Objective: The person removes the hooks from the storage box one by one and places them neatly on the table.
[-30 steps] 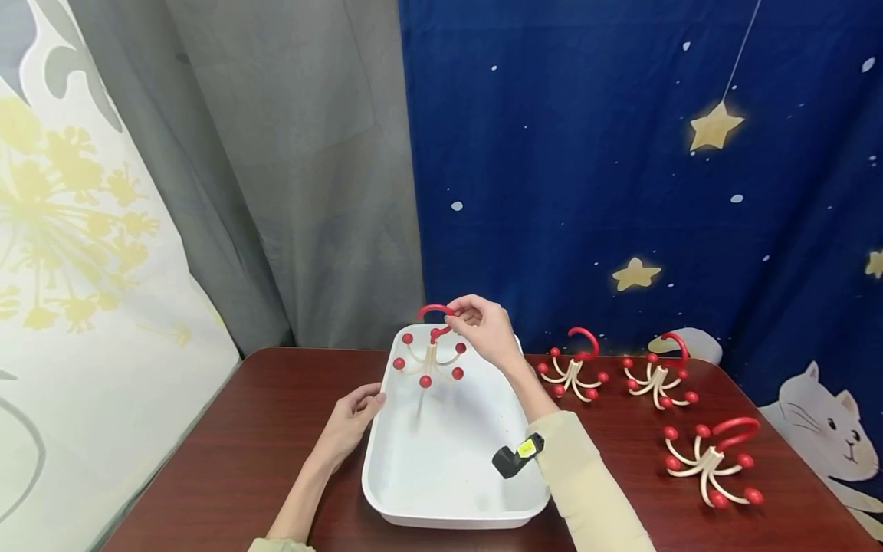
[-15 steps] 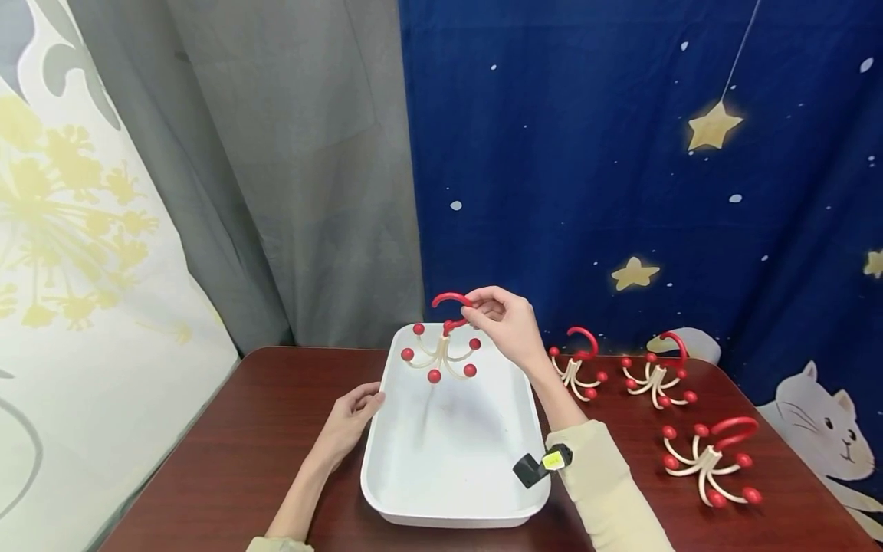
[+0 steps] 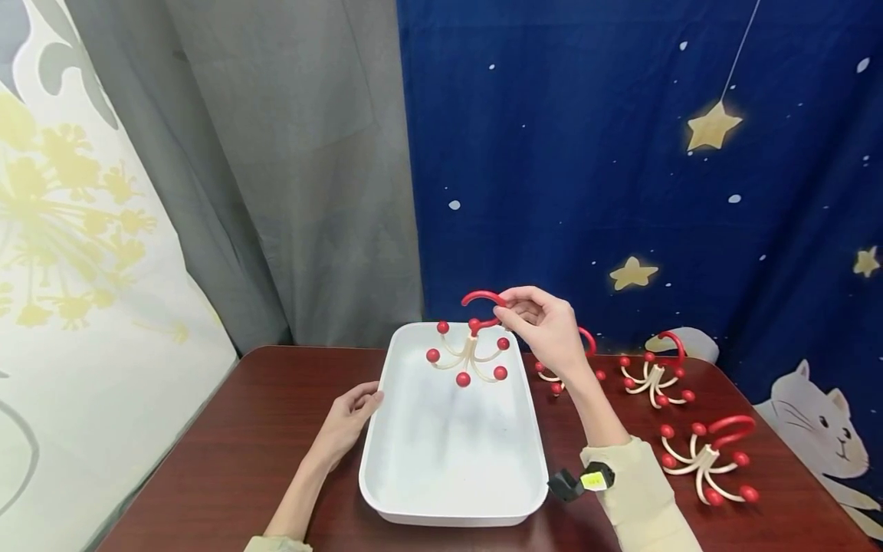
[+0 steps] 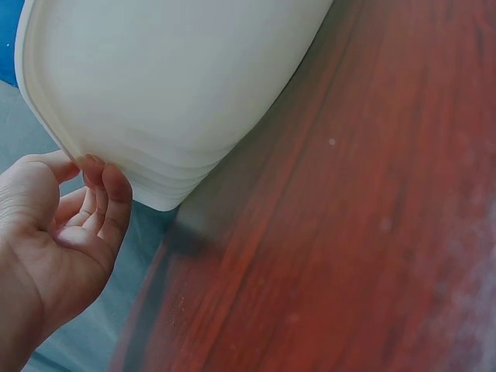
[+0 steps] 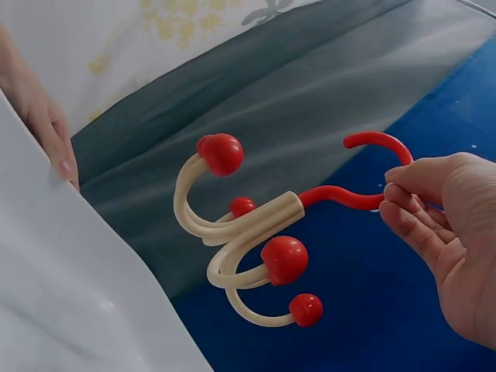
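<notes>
Between the thumb and fingers of my right hand (image 3: 548, 326) is the red hook of a multi-arm hanger (image 3: 471, 349). Its cream arms curve outward and end in red balls, and it hangs in the air over the far part of a white tray (image 3: 448, 517). The right wrist view shows the pinched hook and the hanger (image 5: 260, 221) sideways, apart from the tray. At the tray's left rim, my left hand (image 3: 345, 420) grips the edge. Seen from the left wrist, the thumb and fingertips of that hand (image 4: 74, 225) pinch the rim.
Several similar hangers stand on the dark red wooden table (image 3: 276, 422) to the right: a near one (image 3: 707, 460), a far one (image 3: 657, 377), and another (image 3: 552, 374) partly hidden behind my right hand. Grey and blue curtains (image 3: 524, 153) hang behind the table.
My right hand has moved to the right with the hanger, which now hangs nearer the tray's far right corner. The left hand still holds the tray's rim, and the tray looks unmoved.
</notes>
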The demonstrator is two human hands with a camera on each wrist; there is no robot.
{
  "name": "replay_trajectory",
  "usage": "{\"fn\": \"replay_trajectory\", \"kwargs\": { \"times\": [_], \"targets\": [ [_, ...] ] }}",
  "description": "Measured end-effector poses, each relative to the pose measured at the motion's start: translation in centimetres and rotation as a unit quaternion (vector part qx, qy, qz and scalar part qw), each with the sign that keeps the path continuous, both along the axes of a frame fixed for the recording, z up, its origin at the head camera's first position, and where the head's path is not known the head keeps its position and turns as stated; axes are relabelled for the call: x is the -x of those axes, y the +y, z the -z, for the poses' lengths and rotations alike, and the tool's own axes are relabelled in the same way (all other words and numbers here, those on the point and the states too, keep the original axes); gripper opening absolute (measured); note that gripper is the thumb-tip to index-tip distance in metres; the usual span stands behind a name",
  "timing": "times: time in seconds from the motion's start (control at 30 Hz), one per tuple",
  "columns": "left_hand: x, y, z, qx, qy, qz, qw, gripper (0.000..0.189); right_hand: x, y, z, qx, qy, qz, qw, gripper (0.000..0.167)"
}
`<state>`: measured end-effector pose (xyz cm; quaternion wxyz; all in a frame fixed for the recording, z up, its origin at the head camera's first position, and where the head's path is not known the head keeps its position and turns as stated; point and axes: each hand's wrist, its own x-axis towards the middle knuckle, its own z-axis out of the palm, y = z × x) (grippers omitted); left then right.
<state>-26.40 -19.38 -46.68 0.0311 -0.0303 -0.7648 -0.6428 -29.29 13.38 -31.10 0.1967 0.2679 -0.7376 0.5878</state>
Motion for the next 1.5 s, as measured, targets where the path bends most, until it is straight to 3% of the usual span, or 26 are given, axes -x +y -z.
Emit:
{"fn": "replay_trajectory", "kwargs": {
  "times": [0.53,0.87,1.07,1.5],
  "targets": [
    [-0.2,-0.2,0.2,0.001,0.010,0.002,1.0000,0.045,-2.1,5.3,0.4,-0.049,0.041,0.063,0.9960,0.018],
    [-0.2,-0.3,0.4,0.003,0.007,-0.004,1.0000,0.046,-3.5,8.4,1.0,-0.132,0.064,0.102,0.9839,0.020],
    [-0.2,-0.2,0.5,-0.003,0.007,-0.002,1.0000,0.046,-4.2,10.2,1.3,-0.142,0.069,0.111,0.9812,0.018],
    [-0.2,0.0,0.4,-0.010,0.006,-0.002,0.9999,0.043,-5.7,13.2,3.4,-0.159,0.066,0.154,0.9730,0.022]
  ]
}}
